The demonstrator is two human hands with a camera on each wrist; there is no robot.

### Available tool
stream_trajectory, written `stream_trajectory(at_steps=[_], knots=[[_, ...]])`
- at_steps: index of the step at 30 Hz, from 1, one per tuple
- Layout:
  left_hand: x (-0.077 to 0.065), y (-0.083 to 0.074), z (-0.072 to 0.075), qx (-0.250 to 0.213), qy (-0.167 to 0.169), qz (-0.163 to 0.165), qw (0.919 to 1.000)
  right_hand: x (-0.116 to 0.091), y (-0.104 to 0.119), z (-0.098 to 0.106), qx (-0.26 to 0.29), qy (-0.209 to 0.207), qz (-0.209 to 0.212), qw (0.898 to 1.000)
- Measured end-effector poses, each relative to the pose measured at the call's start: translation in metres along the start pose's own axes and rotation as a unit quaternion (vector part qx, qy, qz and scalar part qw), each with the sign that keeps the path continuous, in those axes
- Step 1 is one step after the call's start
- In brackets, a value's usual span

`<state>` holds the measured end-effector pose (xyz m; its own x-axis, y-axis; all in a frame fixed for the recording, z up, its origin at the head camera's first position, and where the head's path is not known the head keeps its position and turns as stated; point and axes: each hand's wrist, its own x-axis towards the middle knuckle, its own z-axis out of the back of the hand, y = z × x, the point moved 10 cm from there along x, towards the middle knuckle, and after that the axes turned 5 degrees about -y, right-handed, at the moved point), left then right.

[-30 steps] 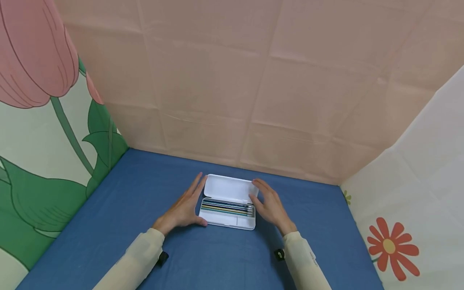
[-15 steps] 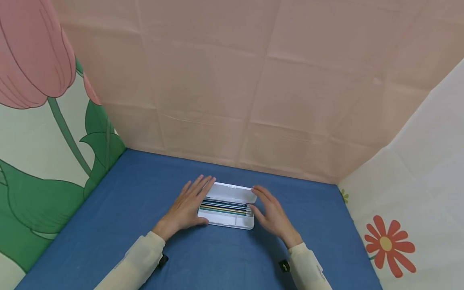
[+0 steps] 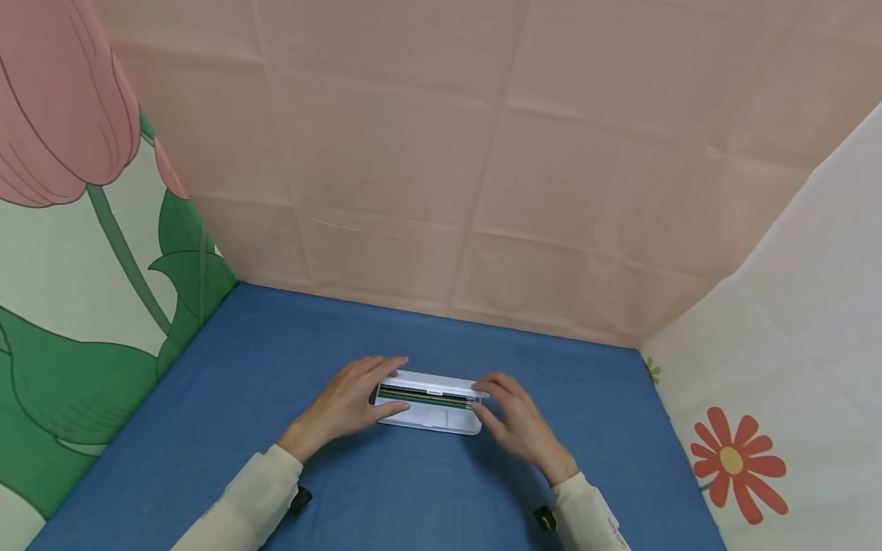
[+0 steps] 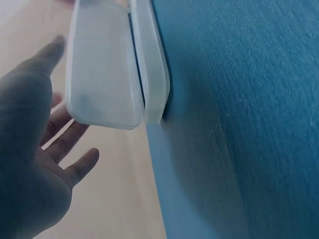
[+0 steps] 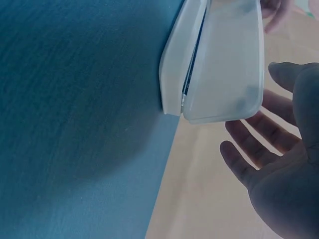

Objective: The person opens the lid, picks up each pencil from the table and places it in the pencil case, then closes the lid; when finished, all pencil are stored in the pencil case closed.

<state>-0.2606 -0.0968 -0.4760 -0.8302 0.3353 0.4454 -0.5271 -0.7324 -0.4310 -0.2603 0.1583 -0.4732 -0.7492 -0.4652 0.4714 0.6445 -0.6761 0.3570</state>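
A white pencil case [image 3: 429,418] lies on the blue cloth, its hinged lid [image 3: 437,381] tilted forward partway over the tray. Several pencils [image 3: 420,396] show in the gap under the lid. At the case's left end my left hand [image 3: 347,402] has its fingertips at the lid's edge and its thumb over the tray's near side. My right hand [image 3: 517,421] is at the other end, fingertips on the lid's corner, thumb beside the tray. In both wrist views the fingers are loosely extended behind the lid [image 4: 102,64], and the thumbs stand apart from them.
A blue cloth [image 3: 427,490] covers the table. Behind it rises a beige backdrop [image 3: 386,168]; a tulip-printed panel [image 3: 76,260] stands at left, and a white panel with a red flower [image 3: 813,344] at right.
The lid has swung from leaning back, fully opened, forward and down over the pencils. Both hands have come lower with it, staying at the two ends of the case.
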Motion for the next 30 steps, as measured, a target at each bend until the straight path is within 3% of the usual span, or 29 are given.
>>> stream_trajectory(at_steps=[7,14,21,30], knots=[[0.003,-0.002,-0.007,-0.021,0.006,-0.015,0.9997,-0.002,-0.001,-0.009,0.007,0.01,-0.001,1.0],[0.001,0.009,-0.02,-0.061,0.035,0.01,0.9974,-0.003,-0.006,-0.024,0.011,0.022,-0.006,1.0],[-0.004,0.02,-0.031,-0.062,0.072,0.035,0.9948,-0.01,-0.017,-0.032,0.022,0.019,-0.002,1.0],[-0.009,0.03,-0.04,-0.046,0.098,0.073,0.9914,-0.014,-0.027,-0.047,-0.004,0.119,-0.1,0.988]])
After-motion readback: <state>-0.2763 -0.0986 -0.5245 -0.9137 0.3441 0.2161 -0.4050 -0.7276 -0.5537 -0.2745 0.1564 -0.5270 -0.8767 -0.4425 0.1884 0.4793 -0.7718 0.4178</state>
